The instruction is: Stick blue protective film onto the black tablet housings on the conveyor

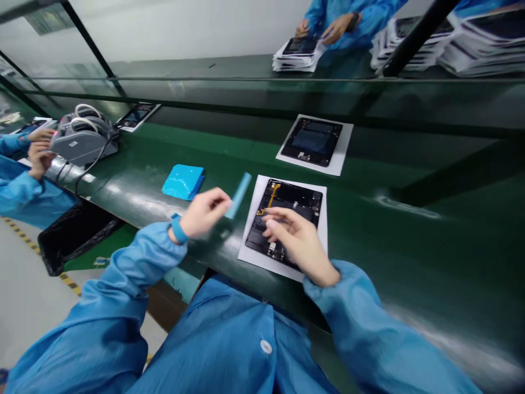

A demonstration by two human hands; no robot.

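Observation:
Pinched in my left hand (207, 210) is a thin light-blue strip of film (240, 194), tilted up and to the right, left of the nearer tablet. My right hand (297, 238) hovers over that opened tablet (283, 202), its thumb and fingers curled together near an orange flex cable (272, 198). Whatever may be between those fingertips is too small to make out. The black tablet shows its inner parts and lies on a white sheet (256, 254). Left of it, beyond my left hand, a stack of bright blue film pieces (183, 181) rests on the green bench.
Another opened tablet (314, 141) lies on white paper behind. A grey machine (84, 139) with cables stands at the left, beside a co-worker's hands (41, 148). Across the dark rail (246, 101), another person handles a stack of tablets and paper (299, 57).

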